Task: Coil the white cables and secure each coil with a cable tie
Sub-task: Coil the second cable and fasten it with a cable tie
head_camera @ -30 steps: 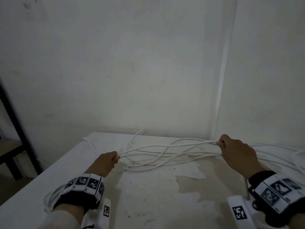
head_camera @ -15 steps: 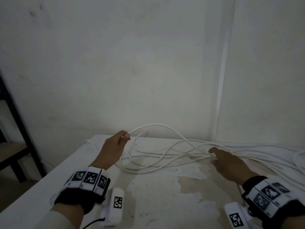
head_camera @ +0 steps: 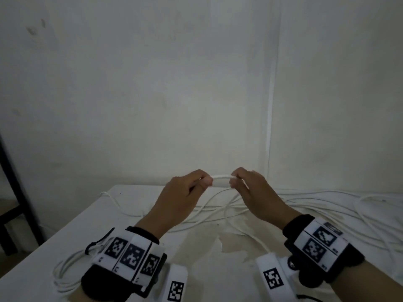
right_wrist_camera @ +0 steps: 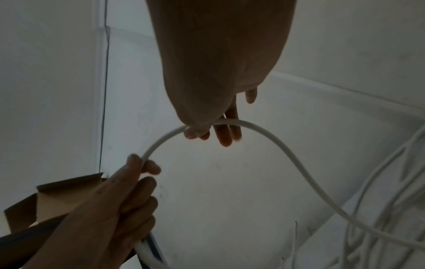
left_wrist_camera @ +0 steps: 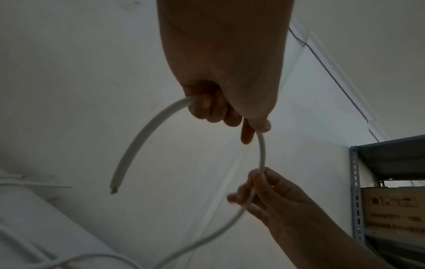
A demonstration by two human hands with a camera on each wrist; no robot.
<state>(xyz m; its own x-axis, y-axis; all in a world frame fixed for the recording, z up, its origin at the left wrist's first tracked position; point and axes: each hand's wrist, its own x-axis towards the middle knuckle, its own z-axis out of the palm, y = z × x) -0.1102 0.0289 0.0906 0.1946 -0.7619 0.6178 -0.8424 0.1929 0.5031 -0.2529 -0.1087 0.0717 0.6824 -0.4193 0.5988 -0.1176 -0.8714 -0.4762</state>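
Both hands are raised above the white table [head_camera: 122, 216] and hold one white cable [head_camera: 221, 176] between them. My left hand [head_camera: 205, 182] grips it near its cut free end [left_wrist_camera: 113, 191], fingers curled round the cable [left_wrist_camera: 161, 120]. Close to the right, my right hand [head_camera: 234, 180] pinches the same cable [right_wrist_camera: 271, 140] between thumb and fingers [right_wrist_camera: 200, 130]. From there it drops to a loose heap of white cables [head_camera: 327, 205] lying along the back and right of the table. No cable tie is in view.
A small white coil [head_camera: 63, 269] lies at the table's front left, partly behind my left wrist. A black frame [head_camera: 15, 182] stands to the left, a metal shelf with a cardboard box [left_wrist_camera: 391, 209] to the right. The wall is close behind.
My left hand lifted one cable end off the table. My right hand let go of the strands on the table, rose, and took hold of the same cable beside the left.
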